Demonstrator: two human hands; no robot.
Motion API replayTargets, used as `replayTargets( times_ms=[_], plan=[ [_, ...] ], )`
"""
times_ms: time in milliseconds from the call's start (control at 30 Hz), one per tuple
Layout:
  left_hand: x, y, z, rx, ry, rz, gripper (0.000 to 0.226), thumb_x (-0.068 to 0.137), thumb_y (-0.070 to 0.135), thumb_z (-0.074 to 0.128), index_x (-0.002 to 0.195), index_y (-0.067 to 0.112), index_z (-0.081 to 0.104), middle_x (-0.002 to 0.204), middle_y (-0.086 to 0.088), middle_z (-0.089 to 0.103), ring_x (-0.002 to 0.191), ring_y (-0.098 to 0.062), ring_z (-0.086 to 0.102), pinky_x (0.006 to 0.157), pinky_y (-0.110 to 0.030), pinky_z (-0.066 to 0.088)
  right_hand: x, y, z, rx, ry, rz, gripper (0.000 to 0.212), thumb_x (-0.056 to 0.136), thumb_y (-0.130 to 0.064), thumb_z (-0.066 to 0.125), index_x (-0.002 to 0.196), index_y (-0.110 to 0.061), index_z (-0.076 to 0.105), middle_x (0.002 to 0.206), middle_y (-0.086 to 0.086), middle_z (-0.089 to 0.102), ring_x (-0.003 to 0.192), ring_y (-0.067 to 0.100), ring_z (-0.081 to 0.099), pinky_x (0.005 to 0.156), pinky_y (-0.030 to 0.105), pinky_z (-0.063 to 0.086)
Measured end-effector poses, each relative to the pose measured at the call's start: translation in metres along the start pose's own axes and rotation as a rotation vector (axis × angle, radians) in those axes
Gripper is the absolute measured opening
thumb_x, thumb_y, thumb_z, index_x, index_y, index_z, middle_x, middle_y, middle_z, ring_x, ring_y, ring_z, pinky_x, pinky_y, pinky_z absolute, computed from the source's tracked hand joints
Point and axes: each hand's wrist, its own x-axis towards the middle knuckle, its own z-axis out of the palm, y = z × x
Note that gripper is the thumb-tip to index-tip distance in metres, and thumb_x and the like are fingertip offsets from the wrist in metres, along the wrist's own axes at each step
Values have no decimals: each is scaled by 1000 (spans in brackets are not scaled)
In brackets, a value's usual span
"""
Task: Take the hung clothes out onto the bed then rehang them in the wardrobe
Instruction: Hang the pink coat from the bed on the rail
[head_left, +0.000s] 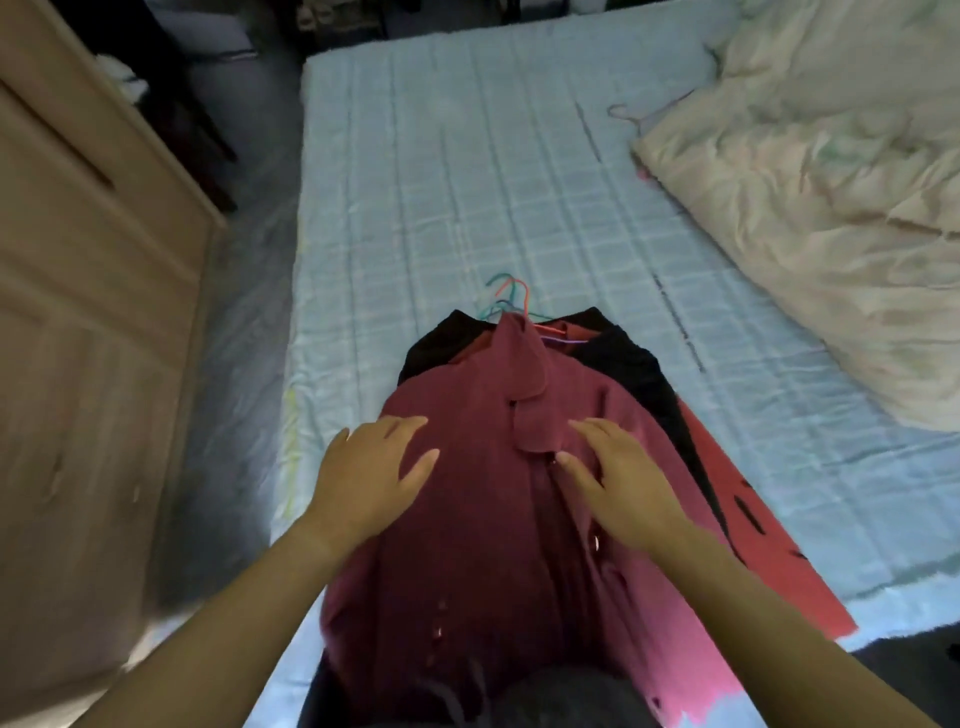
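Note:
A pile of clothes on hangers lies on the bed (467, 171), near its front edge. On top is a maroon buttoned shirt (483, 519); under it are a black garment (639, 374) and a red garment with black marks (748, 525). Several coloured hanger hooks (511, 299) stick out at the far end of the pile. My left hand (371, 478) rests flat on the left side of the maroon shirt, fingers spread. On the shirt's right side, by the button line, my right hand (623, 483) also lies flat with fingers apart. Neither hand grips anything.
A wooden wardrobe or drawer unit (88, 312) stands to the left of the bed. A crumpled cream duvet (831, 197) covers the bed's right side, with a pink hanger (631, 115) poking out beside it. Dark items sit at the far end of the room.

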Motion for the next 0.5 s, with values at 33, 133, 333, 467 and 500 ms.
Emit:
replayTargets(
  times_ms=[33,133,333,467,500],
  plan=[
    [8,3,5,-2,10,-38,64,86,61,25,127,22,55,118,-2,63,99,-24,63,87,-47,48,18,12,-4,-6,-38,-20,49,94,-39,49,135,-13,47,138,6,46,129,23,39,105,31,31],
    [34,13,18,-31,13,-121,61,88,58,27,125,20,57,115,-3,64,97,-26,63,82,-43,50,73,46,-8,-36,-135,-43,51,94,-40,48,137,-14,45,142,8,42,132,24,35,107,34,30],
    [94,24,48,-33,-30,-209,61,86,57,28,123,20,59,115,-2,63,99,-24,62,79,-35,49,161,91,9,-58,-228,-33,54,93,-40,49,137,-9,43,141,11,40,129,28,37,106,40,33],
    [148,15,80,-76,-125,-256,69,82,61,22,125,21,56,121,-2,58,109,-22,56,85,-34,46,205,119,30,-82,-288,30,55,93,-40,49,137,-9,40,142,14,35,128,33,36,102,48,37],
    [161,11,87,-90,-142,-264,69,81,61,21,126,21,55,123,-2,56,110,-22,55,87,-34,45,213,124,35,-78,-297,53,55,93,-39,49,138,-8,39,143,14,34,128,34,36,102,47,37]
  ],
)
